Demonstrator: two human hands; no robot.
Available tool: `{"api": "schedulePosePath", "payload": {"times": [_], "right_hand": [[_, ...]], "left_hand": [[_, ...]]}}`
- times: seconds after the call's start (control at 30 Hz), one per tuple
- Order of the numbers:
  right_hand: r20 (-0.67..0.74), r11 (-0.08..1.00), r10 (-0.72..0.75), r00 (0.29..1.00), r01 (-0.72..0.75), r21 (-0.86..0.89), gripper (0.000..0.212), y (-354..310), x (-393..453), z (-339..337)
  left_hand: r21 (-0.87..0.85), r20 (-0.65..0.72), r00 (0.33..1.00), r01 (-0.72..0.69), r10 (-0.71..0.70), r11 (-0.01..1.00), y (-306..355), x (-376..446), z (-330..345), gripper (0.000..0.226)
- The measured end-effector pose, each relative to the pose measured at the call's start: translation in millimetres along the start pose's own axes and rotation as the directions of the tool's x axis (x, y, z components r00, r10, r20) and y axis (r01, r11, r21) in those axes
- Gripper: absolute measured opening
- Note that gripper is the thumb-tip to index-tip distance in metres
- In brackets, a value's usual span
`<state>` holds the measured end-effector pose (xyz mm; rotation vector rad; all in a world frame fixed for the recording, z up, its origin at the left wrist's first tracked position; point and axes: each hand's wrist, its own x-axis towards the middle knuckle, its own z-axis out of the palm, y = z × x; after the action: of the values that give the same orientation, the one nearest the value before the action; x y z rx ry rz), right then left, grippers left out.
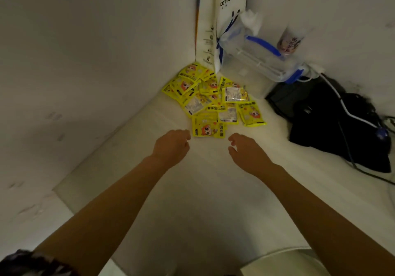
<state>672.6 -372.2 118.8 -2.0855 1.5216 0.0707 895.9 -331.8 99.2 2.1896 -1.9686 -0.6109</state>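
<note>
1. Position of the work items. The yellow packets (213,98) lie in a loose, overlapping pile on the bed (192,190), at its far corner where the two walls meet. Some lie printed face up and some back up. The nearest packet (207,129) sits at the front edge of the pile, between the two hands.

2. State of the hands. The left hand (173,145) and the right hand (245,149) both hover just short of the pile. Each has loosely curled fingers and grasps nothing. The left fingertips are just beside the nearest packet; contact cannot be confirmed. The hands flank the front of the pile, a placement suited to gathering the packets from both sides.

3. Surrounding items. A white paper bag (226,19) marked "coffee" stands upright in the corner, behind the pile, propped against the wall. A clear plastic box (256,68) with blue latches stands beside the bag, touching the pile's far right side. A cup (290,40) stands behind the box. A black bag (342,126), crossed by a white cable (350,113), lies along the right edge of the bed.

4. Assessment. The box stands close to the pile, so it is the likely place for the packets to go.
</note>
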Motion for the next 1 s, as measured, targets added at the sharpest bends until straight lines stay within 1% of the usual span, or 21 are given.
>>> {"api": "schedulePosePath", "payload": {"times": [0.13,0.27,0.33,0.43,0.53,0.67,0.8,0.87,1.0], "right_hand": [[0.01,1.0,0.014,1.0,-0.014,0.01,0.034,17.9,41.3,-13.6],[0.011,0.999,0.054,0.999,-0.053,-0.005,0.033,37.7,87.0,-24.2],[-0.019,0.997,0.075,0.997,-0.076,-0.018,0.034,48.2,108.9,-27.1],[-0.07,0.987,0.163,0.984,-0.163,0.013,0.044,59.3,132.9,-29.8],[-0.092,0.96,0.278,0.956,-0.279,0.003,0.053,64.4,145.7,-30.8],[-0.112,0.902,0.432,0.895,-0.426,0.073,0.063,68.4,155.0,-24.0],[-0.124,0.871,0.49,0.863,-0.489,0.044,0.064,72.8,156.7,-16.3],[-0.098,0.851,0.524,0.846,-0.522,0.049,0.068,73.3,156.4,-14.4],[0.029,0.788,0.606,0.795,-0.605,0.114,0.09,74.2,153.4,-12.1]], "left_hand": [[0.017,0.007,1.0,-0.026,0.026,1.0,17.9,40.2,9.4,0.024],[0.042,0.019,0.998,-0.068,0.068,0.997,33.2,81.6,27.0,0.032],[0.049,0.037,0.995,-0.092,0.091,0.995,37.6,97.7,36.5,0.038],[0.068,0.055,0.993,-0.112,0.108,0.991,39.4,113.3,49.8,0.05],[0.065,0.051,0.995,-0.09,0.087,0.994,36.2,117.8,60.1,0.057],[0.044,0.018,0.997,-0.072,0.071,0.996,27.8,115.4,67.2,0.057],[0.047,0.012,1.0,-0.026,0.026,0.999,18.9,109.3,65.1,0.056],[0.034,0.029,1.0,0.003,-0.004,0.999,14.4,106.1,62.1,0.059],[-0.03,0.079,0.995,0.056,-0.053,0.998,7.2,98.9,55.4,0.064]]}}
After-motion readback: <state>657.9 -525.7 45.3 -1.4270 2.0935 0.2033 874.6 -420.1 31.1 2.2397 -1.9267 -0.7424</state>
